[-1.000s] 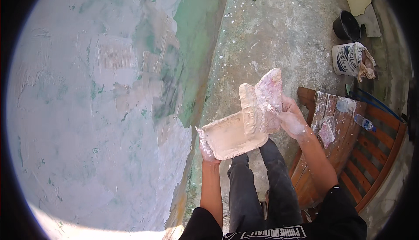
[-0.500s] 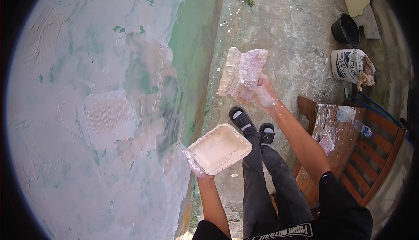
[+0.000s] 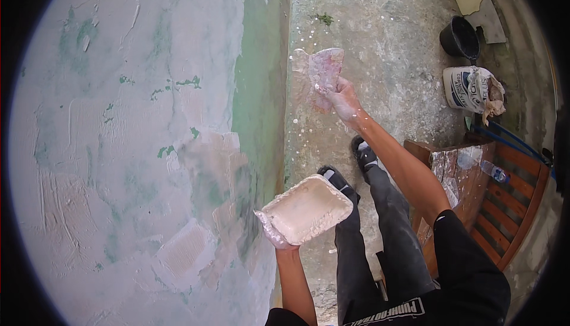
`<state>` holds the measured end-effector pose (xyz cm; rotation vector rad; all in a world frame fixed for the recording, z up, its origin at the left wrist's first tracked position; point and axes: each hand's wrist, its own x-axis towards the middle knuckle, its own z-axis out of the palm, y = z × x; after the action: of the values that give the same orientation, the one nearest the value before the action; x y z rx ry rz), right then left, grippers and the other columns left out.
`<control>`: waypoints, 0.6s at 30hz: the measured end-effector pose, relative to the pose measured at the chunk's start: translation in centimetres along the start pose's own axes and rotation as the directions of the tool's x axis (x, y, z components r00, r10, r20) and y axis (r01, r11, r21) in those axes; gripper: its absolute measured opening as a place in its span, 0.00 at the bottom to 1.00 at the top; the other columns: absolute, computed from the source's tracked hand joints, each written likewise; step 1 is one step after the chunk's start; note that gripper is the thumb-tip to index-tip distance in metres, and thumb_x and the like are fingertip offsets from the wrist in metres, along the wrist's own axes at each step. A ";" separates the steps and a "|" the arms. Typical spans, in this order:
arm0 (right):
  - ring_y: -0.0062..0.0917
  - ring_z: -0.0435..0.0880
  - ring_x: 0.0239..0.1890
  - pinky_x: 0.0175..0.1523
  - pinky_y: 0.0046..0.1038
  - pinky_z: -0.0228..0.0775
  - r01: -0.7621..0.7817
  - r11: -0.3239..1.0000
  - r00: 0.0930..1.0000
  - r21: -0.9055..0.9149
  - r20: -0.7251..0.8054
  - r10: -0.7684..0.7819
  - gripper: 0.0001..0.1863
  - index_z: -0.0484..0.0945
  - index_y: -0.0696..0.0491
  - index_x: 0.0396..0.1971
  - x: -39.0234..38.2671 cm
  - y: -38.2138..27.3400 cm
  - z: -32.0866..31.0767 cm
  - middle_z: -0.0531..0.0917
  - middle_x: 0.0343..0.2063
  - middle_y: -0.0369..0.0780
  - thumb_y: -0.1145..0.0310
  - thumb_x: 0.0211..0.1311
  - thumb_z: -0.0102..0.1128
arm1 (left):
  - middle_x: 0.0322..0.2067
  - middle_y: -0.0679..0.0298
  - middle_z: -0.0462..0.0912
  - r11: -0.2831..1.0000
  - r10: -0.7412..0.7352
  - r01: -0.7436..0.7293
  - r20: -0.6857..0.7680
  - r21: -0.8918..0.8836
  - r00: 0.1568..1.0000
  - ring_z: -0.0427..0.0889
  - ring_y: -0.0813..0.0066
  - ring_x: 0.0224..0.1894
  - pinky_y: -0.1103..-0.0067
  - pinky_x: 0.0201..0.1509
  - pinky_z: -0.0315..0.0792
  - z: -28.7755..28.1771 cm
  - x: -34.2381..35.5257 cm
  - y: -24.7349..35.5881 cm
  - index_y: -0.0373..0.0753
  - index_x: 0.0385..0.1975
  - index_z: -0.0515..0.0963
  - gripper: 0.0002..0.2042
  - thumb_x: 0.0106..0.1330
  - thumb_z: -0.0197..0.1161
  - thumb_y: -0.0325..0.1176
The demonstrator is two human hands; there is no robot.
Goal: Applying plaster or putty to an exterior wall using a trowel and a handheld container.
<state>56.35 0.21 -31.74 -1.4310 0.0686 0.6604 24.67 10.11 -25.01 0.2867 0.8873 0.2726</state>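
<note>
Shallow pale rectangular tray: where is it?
In the head view, the tray is in the left hand, below centre, with the patchy pale wall to its left.

The left hand [image 3: 274,232] steadies a paste-smeared tray [image 3: 309,207]; the right hand [image 3: 344,99] holds a flat pinkish piece [image 3: 326,70] above the concrete floor [image 3: 392,29]. Over there, a black bucket [image 3: 458,39] stands beside a white bag [image 3: 460,88].

The wall [image 3: 130,118] is at the person's left, and the floor [image 3: 380,29] meets its foot. The left hand [image 3: 276,235] has the tray [image 3: 314,207] near the wall; the right hand [image 3: 345,97] holds the scraper [image 3: 326,68] farther forward, above the floor. On the right I see the surface [image 3: 477,192] with a bottle [image 3: 494,172] on it. Beyond it stand the sack [image 3: 463,86], then the bucket [image 3: 458,38].
</note>
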 end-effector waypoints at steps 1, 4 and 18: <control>0.16 0.77 0.37 0.42 0.24 0.73 0.014 1.000 1.000 -0.014 -0.012 -0.014 0.12 0.75 0.57 0.42 1.2 0.0 0.0 0.80 0.37 0.35 0.74 0.58 0.58 | 0.54 0.54 0.69 1.000 -0.022 0.022 -0.018 0.001 1.000 0.68 0.54 0.55 0.58 0.58 0.65 0.5 0.4 -0.1 0.37 0.54 0.66 0.32 0.63 0.42 0.61; 0.16 0.77 0.36 0.41 0.23 0.72 0.063 0.998 0.996 -0.028 -0.060 -0.065 0.12 0.76 0.58 0.42 5.6 -0.9 0.4 0.81 0.36 0.35 0.74 0.58 0.58 | 0.54 0.54 0.69 1.000 -0.007 0.007 0.009 0.020 1.000 0.69 0.54 0.55 0.59 0.58 0.64 0.9 1.6 -0.2 0.37 0.54 0.66 0.32 0.63 0.42 0.60; 0.18 0.76 0.27 0.34 0.24 0.70 0.538 0.760 0.768 -0.365 -0.160 -0.621 0.14 0.78 0.59 0.41 24.9 -10.6 5.8 0.82 0.26 0.41 0.77 0.53 0.53 | 0.54 0.54 0.68 1.000 0.012 -0.014 -0.099 -0.021 0.995 0.67 0.54 0.56 0.57 0.59 0.62 7.6 5.9 0.5 0.38 0.54 0.66 0.34 0.61 0.43 0.63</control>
<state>79.69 15.06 -31.96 -1.7151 -0.2747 -0.0633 34.18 11.62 -24.53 0.2610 0.9800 0.3104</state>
